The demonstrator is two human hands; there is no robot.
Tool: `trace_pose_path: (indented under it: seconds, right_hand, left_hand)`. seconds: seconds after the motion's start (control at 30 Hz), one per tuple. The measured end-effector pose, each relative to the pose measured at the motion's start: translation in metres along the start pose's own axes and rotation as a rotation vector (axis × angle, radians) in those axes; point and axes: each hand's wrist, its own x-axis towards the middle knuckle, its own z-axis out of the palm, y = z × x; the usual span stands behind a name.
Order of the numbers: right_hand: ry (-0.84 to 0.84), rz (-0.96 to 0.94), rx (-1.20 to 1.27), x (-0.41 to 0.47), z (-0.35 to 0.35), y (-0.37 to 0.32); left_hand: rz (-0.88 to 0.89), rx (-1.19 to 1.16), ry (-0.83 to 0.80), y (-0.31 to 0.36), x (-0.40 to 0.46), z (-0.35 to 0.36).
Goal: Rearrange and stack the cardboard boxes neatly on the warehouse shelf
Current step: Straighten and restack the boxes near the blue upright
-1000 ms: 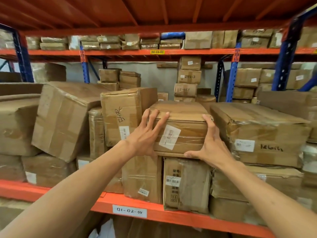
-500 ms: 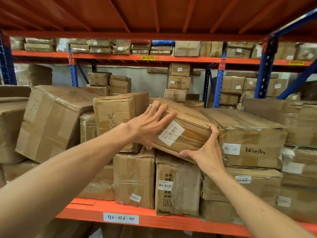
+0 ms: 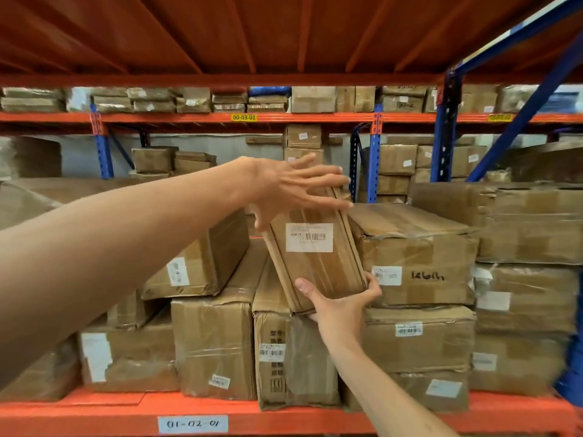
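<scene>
Orange warehouse shelf (image 3: 94, 414) carries packed cartons (image 3: 214, 351); the labelled cardboard box (image 3: 315, 272) is held on end, long axis nearly upright, top tilted left. Right grip (image 3: 339, 310) clasps its lower end from beneath, nearer the body; left grip (image 3: 290, 187), fingers spread, presses its top.

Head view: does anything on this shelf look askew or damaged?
The labelled box stands tilted on end, held between the left hand on top and the right hand beneath. The slanted box left of it lies askew, and the hand-marked box has a crumpled top edge.
</scene>
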Motion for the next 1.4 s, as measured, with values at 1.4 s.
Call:
trace_pose_path:
  seconds: [1.4]
  right_hand:
    - [-0.203,-0.875,-1.378,0.092,-0.063,-0.022]
  left_hand:
    - [-0.490,-1.086,0.190,0.051,0.023,0.062]
